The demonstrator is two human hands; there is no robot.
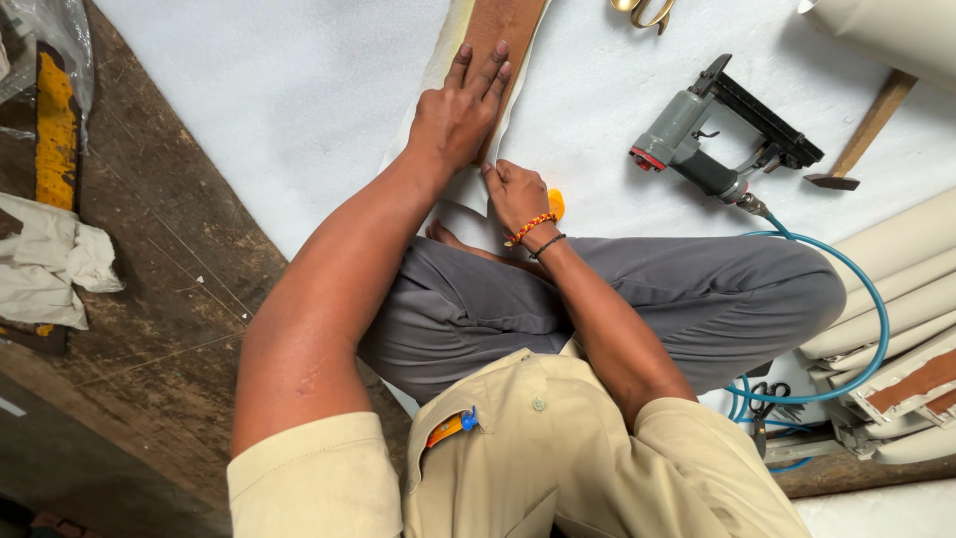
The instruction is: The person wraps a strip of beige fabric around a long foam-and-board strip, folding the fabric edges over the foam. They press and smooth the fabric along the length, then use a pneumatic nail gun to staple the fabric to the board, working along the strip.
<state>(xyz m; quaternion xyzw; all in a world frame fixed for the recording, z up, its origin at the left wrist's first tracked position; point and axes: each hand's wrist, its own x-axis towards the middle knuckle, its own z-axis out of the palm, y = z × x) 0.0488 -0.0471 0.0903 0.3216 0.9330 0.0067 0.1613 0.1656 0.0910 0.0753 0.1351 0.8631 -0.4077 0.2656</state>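
A brown wooden strip lies on cream-coloured covering material over a white sheet. My left hand presses flat on the strip, fingers stretched forward. My right hand, with an orange bead bracelet at the wrist, is closed around a small orange-handled tool at the near end of the strip. Its tip is hidden under my fingers. I sit cross-legged in grey trousers right behind the strip.
A grey pneumatic staple gun with a blue air hose lies to the right, beside a hammer. Scissors lie at the top. Cream padded panels are stacked at the right. A crumpled cloth sits on the brown floor at left.
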